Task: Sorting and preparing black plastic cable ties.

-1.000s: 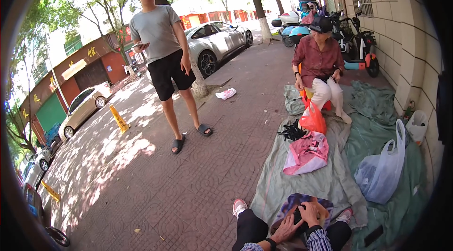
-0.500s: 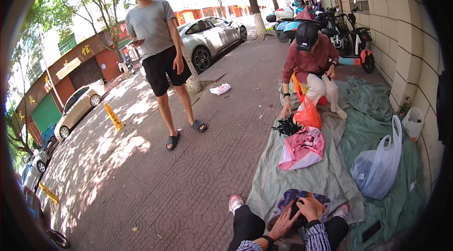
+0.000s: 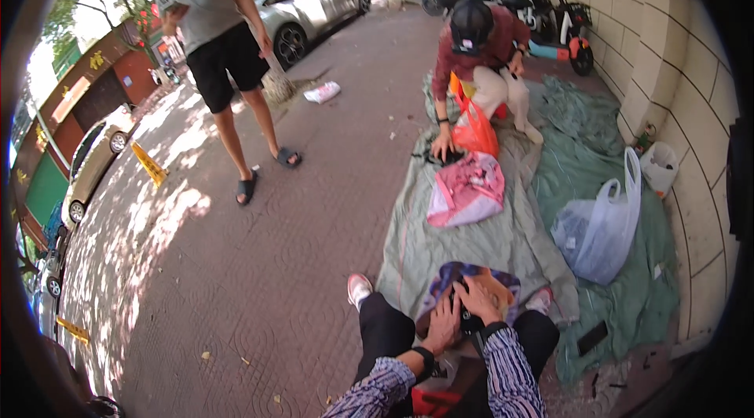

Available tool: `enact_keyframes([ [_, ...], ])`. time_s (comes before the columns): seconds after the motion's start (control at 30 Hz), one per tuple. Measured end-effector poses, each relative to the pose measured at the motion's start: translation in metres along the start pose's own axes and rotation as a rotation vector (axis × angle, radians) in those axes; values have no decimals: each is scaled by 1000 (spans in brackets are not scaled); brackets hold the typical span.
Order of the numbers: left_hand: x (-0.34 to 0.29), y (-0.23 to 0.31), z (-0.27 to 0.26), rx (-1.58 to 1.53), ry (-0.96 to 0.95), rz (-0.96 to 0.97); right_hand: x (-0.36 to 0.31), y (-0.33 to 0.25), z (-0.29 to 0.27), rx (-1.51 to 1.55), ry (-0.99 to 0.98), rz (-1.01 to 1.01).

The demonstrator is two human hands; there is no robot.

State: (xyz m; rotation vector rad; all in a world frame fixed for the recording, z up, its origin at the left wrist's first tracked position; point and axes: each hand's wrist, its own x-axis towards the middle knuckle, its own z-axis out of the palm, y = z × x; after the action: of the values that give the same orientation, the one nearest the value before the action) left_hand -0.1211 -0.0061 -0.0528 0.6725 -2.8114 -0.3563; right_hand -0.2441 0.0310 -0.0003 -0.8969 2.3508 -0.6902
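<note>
My left hand (image 3: 444, 325) and my right hand (image 3: 481, 300) meet over my lap, fingers bent around a small black bundle (image 3: 470, 322). What kind of thing it is cannot be made out, as the fingers cover much of it. Under both hands a patterned purple and orange mat (image 3: 503, 283) lies between my knees. Past it, a pink and white cloth bag (image 3: 467, 197) is spread on the grey-green tarp (image 3: 400, 261). A co-worker's hand (image 3: 443, 139) reaches down to black pieces (image 3: 430, 157) beside that bag.
An orange-red plastic bag (image 3: 476, 131) stands by the seated co-worker (image 3: 487, 41). To the right are a translucent plastic bag (image 3: 601, 233), a dark phone-like slab (image 3: 592, 337) and a white bucket (image 3: 659, 167) along the wall. A standing person (image 3: 212, 10) is on the paving at left.
The view has tilted down and shifted, so more of my lap shows. The co-worker's hand has come down onto the black pieces. My hands stay together over the black bundle.
</note>
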Motion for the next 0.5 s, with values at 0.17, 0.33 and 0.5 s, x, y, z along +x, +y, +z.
enact_keyframes([
  [0.17, 4, -1, -6, -124, -44, 6, 7, 43, -4, 81, 550, 82],
  [0.33, 14, 4, -4, -161, -42, -30, 5, 78, 11, 350, 429, -80],
  [0.5, 14, 2, -2, -13, -31, 13, 10, 90, 41, 6, 514, -535],
])
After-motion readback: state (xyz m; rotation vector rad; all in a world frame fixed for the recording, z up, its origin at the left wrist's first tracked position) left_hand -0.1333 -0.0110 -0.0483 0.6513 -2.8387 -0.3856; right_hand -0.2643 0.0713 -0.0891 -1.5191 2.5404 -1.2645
